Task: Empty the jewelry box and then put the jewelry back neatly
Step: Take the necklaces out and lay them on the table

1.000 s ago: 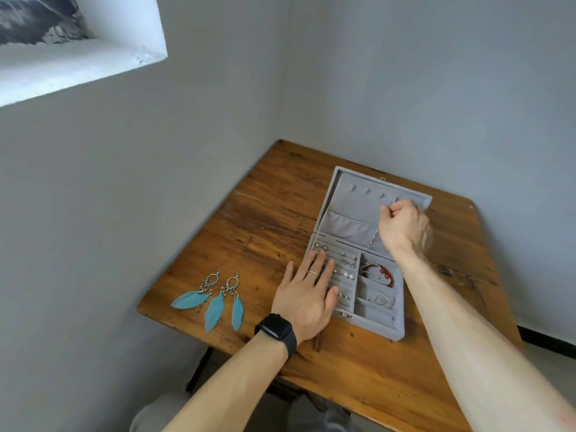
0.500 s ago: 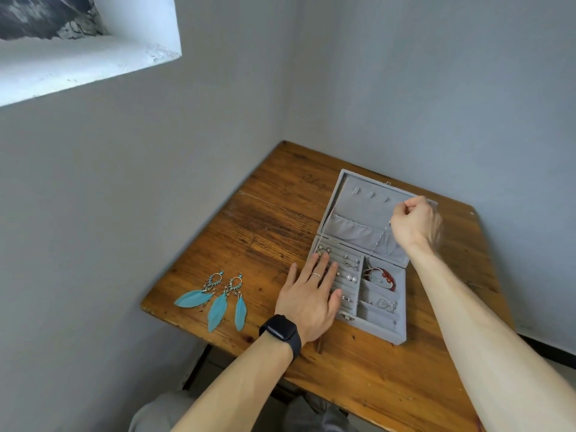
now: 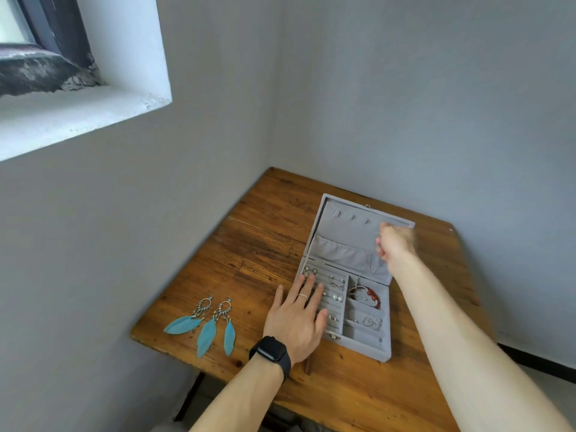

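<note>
An open grey velvet jewelry box point(image 3: 358, 347) lies on the wooden table point(image 3: 265, 254), its lid point(image 3: 343, 232) tilted back. My left hand point(image 3: 296, 319) rests flat with straight fingers on the box's left ring rows. In front of the lid's right side, my right hand point(image 3: 396, 243) pinches a thin silver necklace point(image 3: 372, 265) that dangles from it. Inside the box are pearl earrings point(image 3: 335, 296), a red bead bracelet point(image 3: 369, 294) and a silver heart piece point(image 3: 371, 322). Turquoise feather earrings point(image 3: 205, 325) lie on the table left of the box.
The table stands in a corner between two grey walls. A white window ledge point(image 3: 78, 116) juts out at upper left. A black watch point(image 3: 271, 353) is on my left wrist. Bare wood shows in front of and behind the box.
My right hand has lifted off the lid's hook row and drawn the necklace down and away from the lid. The left hand stays on the box. The camera view has tilted up.
</note>
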The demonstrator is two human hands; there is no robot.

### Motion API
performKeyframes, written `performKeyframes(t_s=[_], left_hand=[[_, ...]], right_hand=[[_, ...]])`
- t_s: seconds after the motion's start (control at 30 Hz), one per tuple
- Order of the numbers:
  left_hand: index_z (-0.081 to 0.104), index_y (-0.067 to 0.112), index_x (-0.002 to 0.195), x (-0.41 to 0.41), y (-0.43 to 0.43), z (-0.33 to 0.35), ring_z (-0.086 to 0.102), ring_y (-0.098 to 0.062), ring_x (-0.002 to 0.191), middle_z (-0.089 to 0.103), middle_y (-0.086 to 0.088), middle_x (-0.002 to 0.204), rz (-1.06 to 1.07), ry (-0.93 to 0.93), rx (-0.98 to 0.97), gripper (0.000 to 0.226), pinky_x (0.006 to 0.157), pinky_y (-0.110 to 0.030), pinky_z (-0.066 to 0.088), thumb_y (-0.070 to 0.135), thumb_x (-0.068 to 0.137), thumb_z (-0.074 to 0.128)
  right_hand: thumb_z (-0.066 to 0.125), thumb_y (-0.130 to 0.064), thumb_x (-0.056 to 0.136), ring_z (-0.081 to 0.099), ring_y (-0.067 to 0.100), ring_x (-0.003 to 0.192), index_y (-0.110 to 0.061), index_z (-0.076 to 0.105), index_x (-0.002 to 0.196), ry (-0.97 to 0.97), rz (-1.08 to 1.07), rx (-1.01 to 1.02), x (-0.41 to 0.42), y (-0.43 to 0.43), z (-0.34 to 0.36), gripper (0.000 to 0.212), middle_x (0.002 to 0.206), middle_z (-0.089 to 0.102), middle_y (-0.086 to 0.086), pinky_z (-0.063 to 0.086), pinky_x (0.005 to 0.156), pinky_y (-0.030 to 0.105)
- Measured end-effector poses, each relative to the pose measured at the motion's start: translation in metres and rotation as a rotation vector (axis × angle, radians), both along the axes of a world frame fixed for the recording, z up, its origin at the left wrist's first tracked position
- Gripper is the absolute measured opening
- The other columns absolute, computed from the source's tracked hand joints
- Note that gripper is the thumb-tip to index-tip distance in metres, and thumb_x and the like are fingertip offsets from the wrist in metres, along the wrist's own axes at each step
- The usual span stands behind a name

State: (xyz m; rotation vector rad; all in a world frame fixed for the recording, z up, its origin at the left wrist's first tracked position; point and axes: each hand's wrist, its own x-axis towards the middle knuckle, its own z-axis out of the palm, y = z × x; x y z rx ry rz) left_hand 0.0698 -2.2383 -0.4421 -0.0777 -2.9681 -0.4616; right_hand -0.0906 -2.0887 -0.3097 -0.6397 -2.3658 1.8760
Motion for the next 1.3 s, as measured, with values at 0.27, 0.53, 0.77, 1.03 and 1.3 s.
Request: performKeyframes(t_s=[0.27,0.53,0.77,1.03,1.3], left_hand=[[0.013,0.028,0.160,0.000,-0.002,0.000,-0.008,-0.013,0.154,0.003,0.006,0.168,-0.008,-0.014,-0.009,0.059,0.123,-0.045,-0.003,0.048,0.104,0.013],[0.008,0.030,0.160,-0.001,-0.005,0.002,-0.009,-0.012,0.153,-0.001,0.008,0.168,-0.043,-0.054,-0.033,0.059,0.122,-0.045,-0.006,0.051,0.104,0.010],[0.025,0.027,0.157,0.001,-0.008,0.049,0.013,-0.018,0.153,0.017,0.002,0.166,-0.093,-0.108,0.126,0.059,0.123,-0.047,0.016,0.051,0.104,0.032],[0.063,0.034,0.130,0.057,0.018,0.168,0.066,-0.001,0.109,0.072,0.012,0.117,-0.325,-0.204,1.034,0.037,0.089,-0.013,0.050,0.038,0.094,0.067],[0.079,0.019,0.093,0.120,0.021,0.162,0.073,-0.015,0.084,0.077,0.002,0.088,-0.372,-0.109,0.957,0.016,0.081,-0.030,0.059,0.034,0.087,0.076]], right_hand=[[0.065,-0.022,0.095,0.049,0.005,0.050,-0.016,0.059,0.075,0.040,0.013,-0.390,0.004,0.002,0.033,0.022,0.062,0.056,-0.005,0.038,0.044,0.018],[0.073,-0.024,0.091,0.058,0.005,0.063,-0.020,0.073,0.086,0.214,0.218,-0.351,0.057,0.028,0.049,0.006,0.069,0.066,-0.011,0.043,0.050,0.020],[0.068,-0.022,0.095,0.057,0.008,0.069,-0.022,0.073,0.083,0.291,0.391,-0.240,0.117,0.049,0.074,0.012,0.074,0.063,-0.008,0.040,0.057,0.023],[0.067,-0.032,0.095,0.060,0.010,0.080,-0.025,0.074,0.091,0.249,0.617,-0.126,0.208,0.066,0.060,0.012,0.081,0.065,-0.007,0.047,0.067,0.028],[0.061,-0.042,0.097,0.065,0.001,0.082,-0.034,0.075,0.094,0.238,0.692,0.098,0.274,0.074,0.030,0.017,0.080,0.070,-0.011,0.052,0.067,0.021]])
